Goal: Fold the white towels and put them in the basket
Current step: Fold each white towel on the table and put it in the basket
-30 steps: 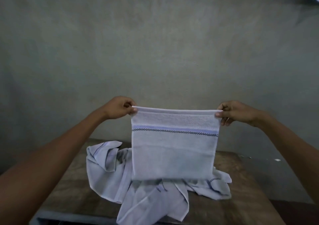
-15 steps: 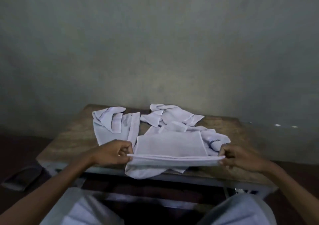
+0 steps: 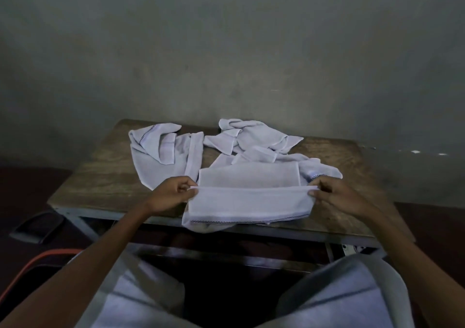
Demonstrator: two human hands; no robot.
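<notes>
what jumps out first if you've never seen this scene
A white towel held at the table's near edge, its raised fold pinched at each end by the left hand and right hand. Behind it, crumpled white towels lie scattered across the tabletop.

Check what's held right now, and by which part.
One white towel: the left grip pinches the left end of its raised folded edge, the right grip pinches the right end.

Wooden desk (image 3: 105,176), metal-framed; crumpled white towels (image 3: 161,156) strewn across it; a half-folded towel (image 3: 249,201) at its near edge.
</notes>
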